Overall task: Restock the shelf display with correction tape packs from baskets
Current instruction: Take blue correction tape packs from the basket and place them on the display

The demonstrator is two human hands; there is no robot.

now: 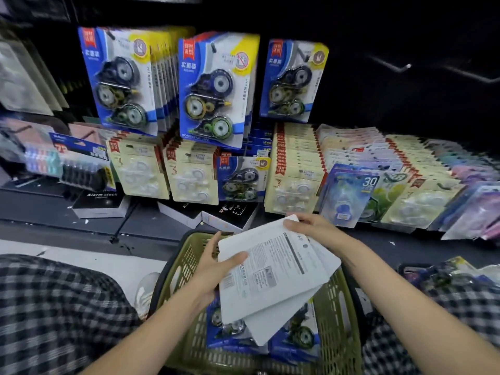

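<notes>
Several correction tape packs [273, 274] (white backs up, fanned) sit between my 2 hands above the olive basket [343, 320]. My left hand [213, 269] grips the stack's left edge, thumb curled on top. My right hand [311, 226] pinches the far corner. More blue packs [295, 342] lie in the basket; the shelf display [216, 87] stands beyond.
</notes>
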